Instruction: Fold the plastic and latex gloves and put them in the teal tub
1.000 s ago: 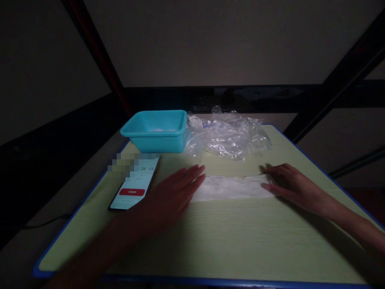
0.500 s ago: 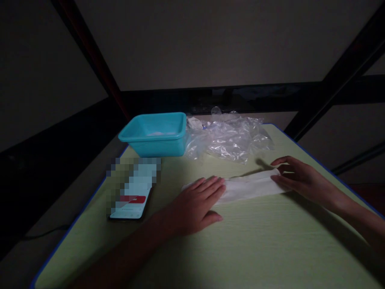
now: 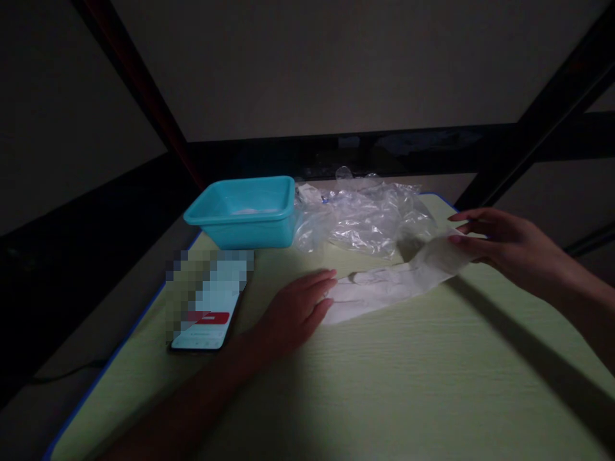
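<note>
A thin white glove [image 3: 384,291] stretches between my two hands over the table, with finger shapes showing along its upper side. My left hand [image 3: 293,310] is at the glove's left end, thumb and fingers closing around that tip, low against the tabletop. At the other end my right hand [image 3: 504,243] pinches the cuff between thumb and fingers and holds it raised off the table. The raised part looks loose and slightly see-through; the left tip is partly hidden by my fingers.
A turquoise plastic basin [image 3: 245,227] with something white inside stands at the back left. Beside it lie crumpled clear plastic bags [image 3: 365,221]. A lit phone [image 3: 206,320], partly pixelated, lies left on the light table [image 3: 384,397], which has a blue edge.
My right hand has risen to the right and back, lifting the glove's cuff. My left hand has slid left from lying flat on the glove to its tip.
</note>
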Demonstrator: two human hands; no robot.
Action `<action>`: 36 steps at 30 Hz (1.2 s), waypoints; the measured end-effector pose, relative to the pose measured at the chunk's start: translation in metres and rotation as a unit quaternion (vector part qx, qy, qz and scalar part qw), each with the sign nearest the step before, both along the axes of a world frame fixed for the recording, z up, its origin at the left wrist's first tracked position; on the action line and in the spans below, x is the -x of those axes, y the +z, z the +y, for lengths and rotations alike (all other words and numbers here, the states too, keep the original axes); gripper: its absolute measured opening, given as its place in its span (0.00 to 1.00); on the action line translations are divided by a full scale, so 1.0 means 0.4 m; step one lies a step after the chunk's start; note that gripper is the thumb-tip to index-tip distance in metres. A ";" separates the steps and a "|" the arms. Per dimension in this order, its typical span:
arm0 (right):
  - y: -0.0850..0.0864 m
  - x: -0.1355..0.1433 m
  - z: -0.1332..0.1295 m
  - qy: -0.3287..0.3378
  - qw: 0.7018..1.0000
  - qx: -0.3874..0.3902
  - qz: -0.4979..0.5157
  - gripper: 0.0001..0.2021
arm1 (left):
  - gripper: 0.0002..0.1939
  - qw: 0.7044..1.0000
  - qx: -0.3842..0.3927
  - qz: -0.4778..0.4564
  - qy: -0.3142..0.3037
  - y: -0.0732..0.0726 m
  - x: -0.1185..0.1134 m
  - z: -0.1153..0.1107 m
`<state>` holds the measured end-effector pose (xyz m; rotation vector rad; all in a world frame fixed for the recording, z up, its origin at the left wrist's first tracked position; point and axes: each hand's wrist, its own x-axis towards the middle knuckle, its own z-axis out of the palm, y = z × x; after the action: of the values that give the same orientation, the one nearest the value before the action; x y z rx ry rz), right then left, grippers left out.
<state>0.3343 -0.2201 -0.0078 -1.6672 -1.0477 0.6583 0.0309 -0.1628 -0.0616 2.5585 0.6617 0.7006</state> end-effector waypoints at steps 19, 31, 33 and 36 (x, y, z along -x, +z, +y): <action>0.028 0.219 0.053 0.124 0.970 0.072 0.197 0.19 | 0.11 0.992 0.107 -0.058 0.033 -0.002 -0.009 0.014; 0.012 0.049 -0.006 0.003 0.978 0.027 0.206 0.11 | 0.28 0.961 -0.176 0.175 -0.117 0.030 -0.205 -0.047; 0.009 0.039 -0.011 -0.009 0.975 0.030 0.219 0.10 | 0.30 0.962 -0.164 0.189 -0.112 0.009 -0.212 -0.044; 0.011 0.023 -0.018 -0.007 0.984 0.026 0.174 0.09 | 0.29 0.964 -0.144 0.193 -0.113 -0.007 -0.205 -0.040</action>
<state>0.3250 -0.2273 -0.0033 -1.5312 -0.7733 0.9361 0.1129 -0.1789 -0.0643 3.0166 0.3896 0.2343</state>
